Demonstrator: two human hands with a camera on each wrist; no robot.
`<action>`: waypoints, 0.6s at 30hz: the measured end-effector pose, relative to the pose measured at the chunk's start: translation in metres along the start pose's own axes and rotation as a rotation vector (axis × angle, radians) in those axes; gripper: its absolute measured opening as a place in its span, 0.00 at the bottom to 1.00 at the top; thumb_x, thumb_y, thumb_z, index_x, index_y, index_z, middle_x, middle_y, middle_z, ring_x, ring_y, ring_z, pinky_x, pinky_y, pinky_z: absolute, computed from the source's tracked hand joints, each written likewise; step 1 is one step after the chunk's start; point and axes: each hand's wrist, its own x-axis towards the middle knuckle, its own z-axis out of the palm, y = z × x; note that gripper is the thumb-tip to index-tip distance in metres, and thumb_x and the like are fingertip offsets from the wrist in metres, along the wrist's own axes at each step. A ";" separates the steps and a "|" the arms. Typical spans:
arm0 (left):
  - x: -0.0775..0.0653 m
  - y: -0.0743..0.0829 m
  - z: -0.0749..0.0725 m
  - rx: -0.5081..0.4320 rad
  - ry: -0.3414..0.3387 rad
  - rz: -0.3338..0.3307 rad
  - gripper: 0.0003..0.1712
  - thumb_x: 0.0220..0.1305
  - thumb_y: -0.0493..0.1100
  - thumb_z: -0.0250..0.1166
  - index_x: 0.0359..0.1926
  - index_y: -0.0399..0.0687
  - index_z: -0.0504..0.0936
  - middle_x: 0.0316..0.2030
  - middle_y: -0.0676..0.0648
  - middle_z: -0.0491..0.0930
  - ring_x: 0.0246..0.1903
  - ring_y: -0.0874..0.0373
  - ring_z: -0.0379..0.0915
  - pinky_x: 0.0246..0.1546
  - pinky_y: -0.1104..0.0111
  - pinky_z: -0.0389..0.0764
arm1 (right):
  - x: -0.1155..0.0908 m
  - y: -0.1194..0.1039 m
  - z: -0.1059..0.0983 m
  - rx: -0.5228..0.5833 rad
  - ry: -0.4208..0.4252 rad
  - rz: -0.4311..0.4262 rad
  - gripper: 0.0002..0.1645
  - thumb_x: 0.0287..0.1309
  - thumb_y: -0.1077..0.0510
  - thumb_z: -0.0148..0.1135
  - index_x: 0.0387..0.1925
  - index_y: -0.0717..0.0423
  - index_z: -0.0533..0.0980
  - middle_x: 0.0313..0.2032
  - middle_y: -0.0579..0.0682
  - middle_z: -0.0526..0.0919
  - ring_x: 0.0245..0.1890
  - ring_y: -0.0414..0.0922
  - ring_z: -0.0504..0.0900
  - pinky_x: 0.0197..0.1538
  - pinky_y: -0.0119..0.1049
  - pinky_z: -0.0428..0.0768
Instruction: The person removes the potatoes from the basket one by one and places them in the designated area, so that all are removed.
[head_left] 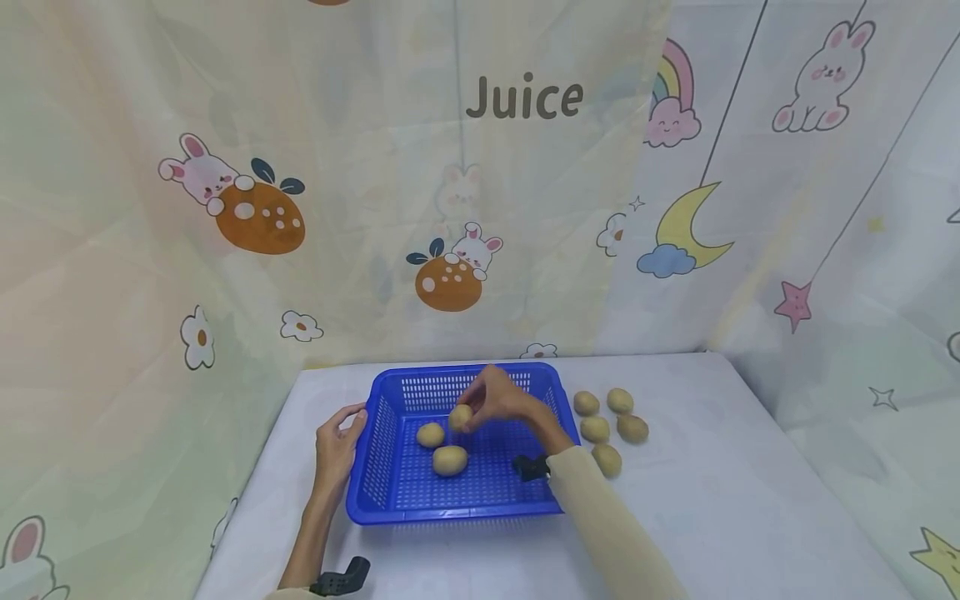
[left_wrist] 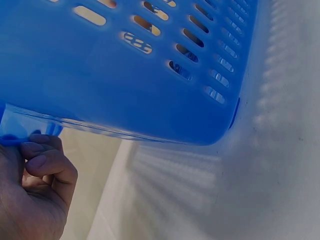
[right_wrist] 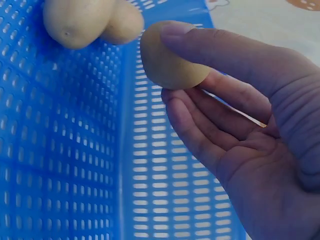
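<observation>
A blue plastic basket with slotted walls stands on the white table. My left hand holds its left rim; the left wrist view shows the curled fingers at the rim's edge. Over the inside of the basket, my right hand pinches a potato between thumb and fingers. In the right wrist view this potato is held above the slotted basket. Two other potatoes lie on the basket floor, one rounder and one longer.
Several loose potatoes lie on the table just right of the basket. A printed curtain hangs behind and at both sides of the table. Black wrist cameras are strapped to the arms.
</observation>
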 end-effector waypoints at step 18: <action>-0.002 0.004 0.001 -0.008 -0.005 0.003 0.22 0.86 0.48 0.59 0.67 0.37 0.83 0.46 0.30 0.91 0.25 0.67 0.87 0.28 0.73 0.85 | -0.040 -0.016 -0.030 0.068 0.033 -0.174 0.25 0.49 0.66 0.86 0.51 0.65 0.89 0.47 0.60 0.94 0.48 0.54 0.94 0.60 0.53 0.90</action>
